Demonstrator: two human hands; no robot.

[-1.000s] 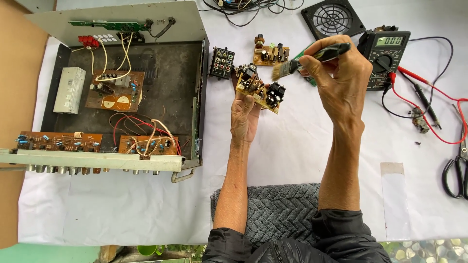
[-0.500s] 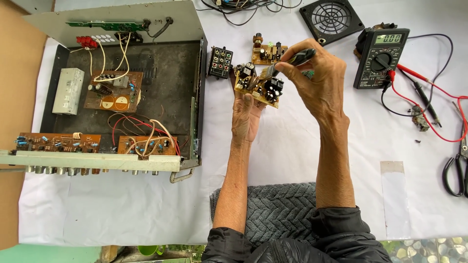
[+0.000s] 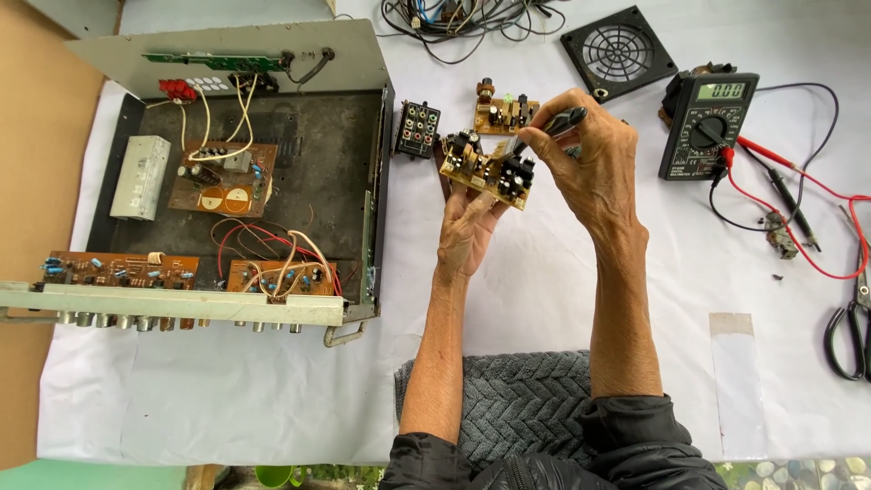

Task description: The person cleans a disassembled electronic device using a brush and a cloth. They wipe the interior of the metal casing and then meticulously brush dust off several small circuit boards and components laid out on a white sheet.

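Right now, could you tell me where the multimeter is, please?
In the head view, the multimeter lies on the white cloth at upper right, just right of the right hand, below the black fan grille.

The right hand (image 3: 590,159) hides most of the tool (image 3: 564,119) it grips. At the right edge, the scissors (image 3: 851,331) are cut off; the cable tangle (image 3: 454,18) runs off the top.

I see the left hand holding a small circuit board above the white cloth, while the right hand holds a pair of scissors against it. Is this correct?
Not quite. In the head view the left hand does hold the small circuit board above the white cloth, but the right hand holds a dark-handled tool, not scissors. The scissors lie untouched at the cloth's right edge.
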